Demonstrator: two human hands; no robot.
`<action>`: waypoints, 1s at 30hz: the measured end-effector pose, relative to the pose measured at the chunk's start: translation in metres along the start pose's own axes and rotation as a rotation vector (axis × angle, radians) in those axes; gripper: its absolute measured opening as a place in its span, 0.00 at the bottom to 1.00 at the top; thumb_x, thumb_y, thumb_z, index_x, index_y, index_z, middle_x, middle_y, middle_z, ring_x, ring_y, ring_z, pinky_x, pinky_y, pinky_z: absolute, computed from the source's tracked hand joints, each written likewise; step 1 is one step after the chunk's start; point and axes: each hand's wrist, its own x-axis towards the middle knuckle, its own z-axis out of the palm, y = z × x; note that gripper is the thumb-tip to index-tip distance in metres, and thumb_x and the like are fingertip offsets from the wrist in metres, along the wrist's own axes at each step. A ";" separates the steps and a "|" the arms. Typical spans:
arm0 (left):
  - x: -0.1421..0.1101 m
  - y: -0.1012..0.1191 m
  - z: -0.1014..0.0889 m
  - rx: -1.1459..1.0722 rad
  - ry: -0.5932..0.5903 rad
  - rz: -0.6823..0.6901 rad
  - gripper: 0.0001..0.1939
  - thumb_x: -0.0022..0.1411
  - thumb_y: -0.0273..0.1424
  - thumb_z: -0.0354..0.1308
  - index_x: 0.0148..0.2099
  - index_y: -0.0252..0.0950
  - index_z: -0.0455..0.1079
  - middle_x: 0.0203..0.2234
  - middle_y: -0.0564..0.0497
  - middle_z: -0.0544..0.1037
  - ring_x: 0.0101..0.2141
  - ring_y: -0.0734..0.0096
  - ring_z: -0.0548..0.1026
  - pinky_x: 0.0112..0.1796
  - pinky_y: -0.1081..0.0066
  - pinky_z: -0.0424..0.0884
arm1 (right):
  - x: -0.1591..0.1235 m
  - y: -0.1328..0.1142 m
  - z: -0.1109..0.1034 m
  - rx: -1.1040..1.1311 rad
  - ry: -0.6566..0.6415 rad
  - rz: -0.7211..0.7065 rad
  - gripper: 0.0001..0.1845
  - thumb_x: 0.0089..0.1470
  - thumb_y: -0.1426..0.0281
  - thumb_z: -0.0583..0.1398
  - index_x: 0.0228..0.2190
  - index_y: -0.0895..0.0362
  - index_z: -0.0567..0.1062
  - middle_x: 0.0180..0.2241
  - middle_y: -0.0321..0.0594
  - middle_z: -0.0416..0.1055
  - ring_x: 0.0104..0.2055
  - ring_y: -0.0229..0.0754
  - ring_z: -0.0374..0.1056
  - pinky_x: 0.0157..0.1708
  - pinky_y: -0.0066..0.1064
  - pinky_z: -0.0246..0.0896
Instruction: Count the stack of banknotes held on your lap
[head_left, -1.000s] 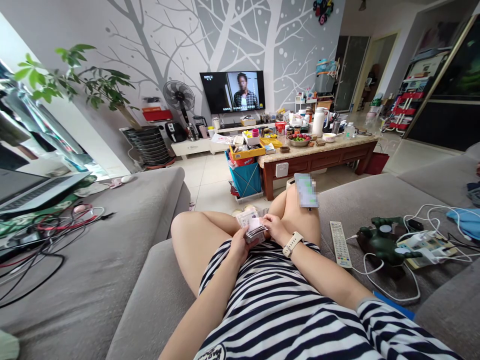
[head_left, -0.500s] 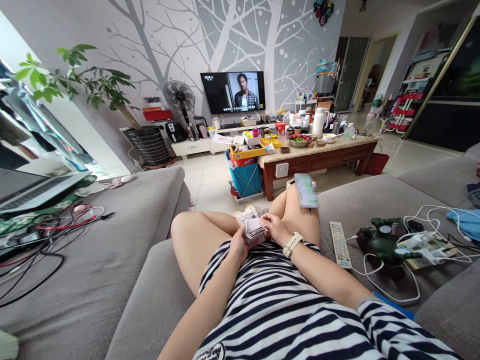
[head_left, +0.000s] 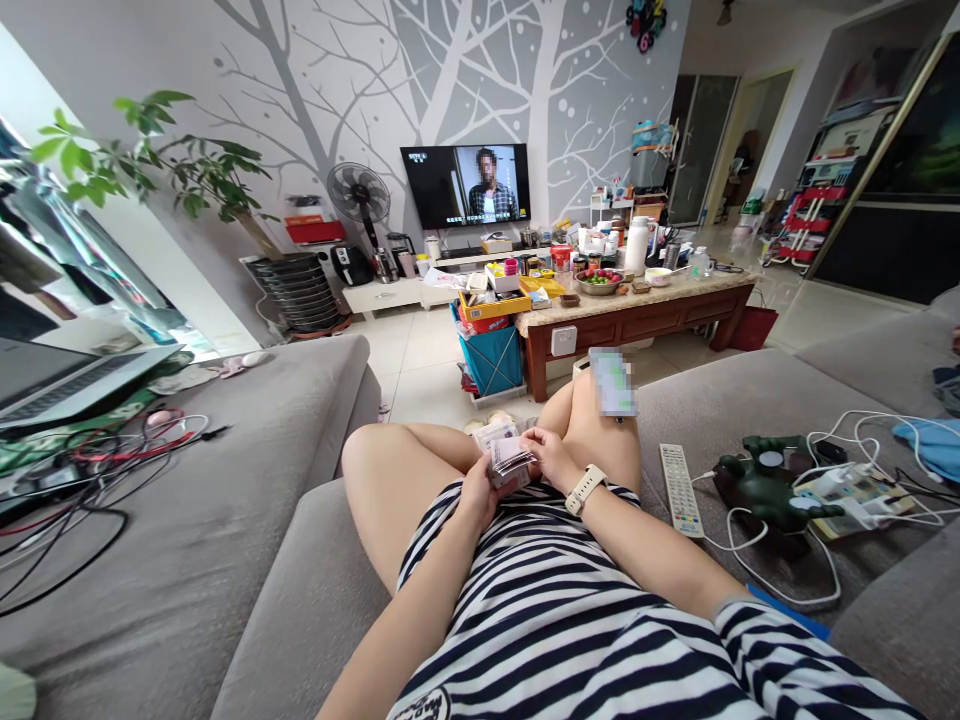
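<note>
Over my lap, my left hand [head_left: 478, 490] is closed around the near left side of a stack of banknotes [head_left: 510, 455]. My right hand [head_left: 551, 458], with a pale watch [head_left: 585, 489] on its wrist, pinches the right edge of the same stack. The layered edges of the notes show between my hands. More pale notes [head_left: 495, 430] lie just beyond the stack, between my legs. A blurred-out phone [head_left: 613, 382] rests on my right knee.
On the sofa to my right lie a white remote control [head_left: 680, 490], a dark green figure [head_left: 761, 485] and a power strip [head_left: 862, 497] with white cables. Tangled cables [head_left: 112, 460] and a laptop [head_left: 82, 385] are at left. A cluttered coffee table [head_left: 637, 320] stands ahead.
The stack and the fingers of my right hand have shifted very slightly. Both hands keep hold of the banknotes, and everything around them stays in place.
</note>
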 end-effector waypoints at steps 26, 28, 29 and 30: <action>0.000 0.002 0.001 -0.004 0.016 0.001 0.16 0.63 0.34 0.53 0.49 0.31 0.72 0.40 0.39 0.78 0.32 0.61 0.78 0.29 0.66 0.75 | -0.002 -0.007 0.004 0.098 -0.009 0.076 0.15 0.41 0.59 0.64 0.26 0.57 0.69 0.18 0.29 0.60 0.21 0.33 0.53 0.21 0.26 0.46; 0.000 0.002 0.001 -0.004 0.008 0.004 0.16 0.63 0.34 0.53 0.49 0.31 0.72 0.40 0.39 0.78 0.32 0.62 0.78 0.29 0.67 0.75 | -0.002 -0.008 0.004 0.099 -0.006 0.080 0.15 0.41 0.60 0.64 0.26 0.57 0.69 0.18 0.29 0.60 0.21 0.33 0.53 0.22 0.26 0.47; 0.000 0.002 0.001 -0.003 0.004 0.006 0.17 0.63 0.34 0.53 0.49 0.31 0.72 0.40 0.39 0.78 0.32 0.62 0.78 0.29 0.67 0.75 | -0.002 -0.008 0.004 0.098 -0.005 0.081 0.15 0.41 0.60 0.64 0.26 0.57 0.69 0.18 0.29 0.60 0.21 0.33 0.53 0.22 0.26 0.47; -0.001 0.002 0.001 -0.003 0.002 0.009 0.17 0.63 0.34 0.53 0.49 0.31 0.72 0.41 0.39 0.78 0.33 0.62 0.78 0.28 0.67 0.75 | -0.002 -0.008 0.004 0.097 -0.005 0.083 0.14 0.41 0.60 0.64 0.26 0.57 0.69 0.18 0.29 0.60 0.21 0.33 0.53 0.22 0.26 0.47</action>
